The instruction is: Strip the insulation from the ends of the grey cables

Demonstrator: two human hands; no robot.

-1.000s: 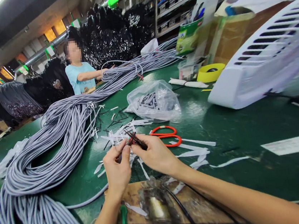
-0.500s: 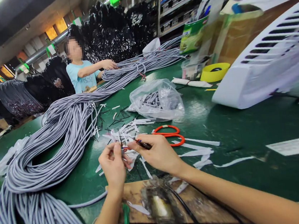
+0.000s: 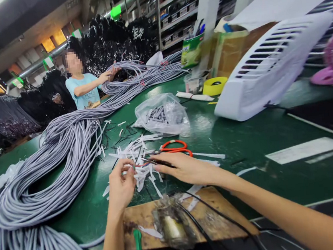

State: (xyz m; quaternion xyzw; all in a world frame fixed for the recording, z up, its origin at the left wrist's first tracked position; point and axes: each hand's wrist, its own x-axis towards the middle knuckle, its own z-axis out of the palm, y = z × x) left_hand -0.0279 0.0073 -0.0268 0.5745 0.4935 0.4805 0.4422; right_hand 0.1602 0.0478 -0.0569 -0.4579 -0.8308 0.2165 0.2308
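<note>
My left hand (image 3: 122, 184) is closed in a pinch on the end of a grey cable, whose thin red wire (image 3: 141, 164) sticks out to the right. The cable's tail (image 3: 92, 241) shows left of my forearm. My right hand (image 3: 180, 165) grips a small dark-handled tool (image 3: 165, 162) with a slim tip. Its tip is at the wires, and its exact kind is unclear. Just behind my right hand lie orange-handled scissors (image 3: 173, 143). White strips (image 3: 135, 146) and short black pieces are scattered around both hands.
A large bundle of grey cables (image 3: 40, 175) sweeps across the left. A clear bag of small grey parts (image 3: 162, 115), yellow tape (image 3: 214, 86) and a white fan-like housing (image 3: 257, 74) stand beyond. A wooden board (image 3: 218, 211) lies in front. A co-worker (image 3: 84, 90) handles cables at the back.
My view has turned somewhat to the right. My right hand has flattened over the dark-handled tool, and more red wire shows between my hands. The co-worker has lifted some cables.
</note>
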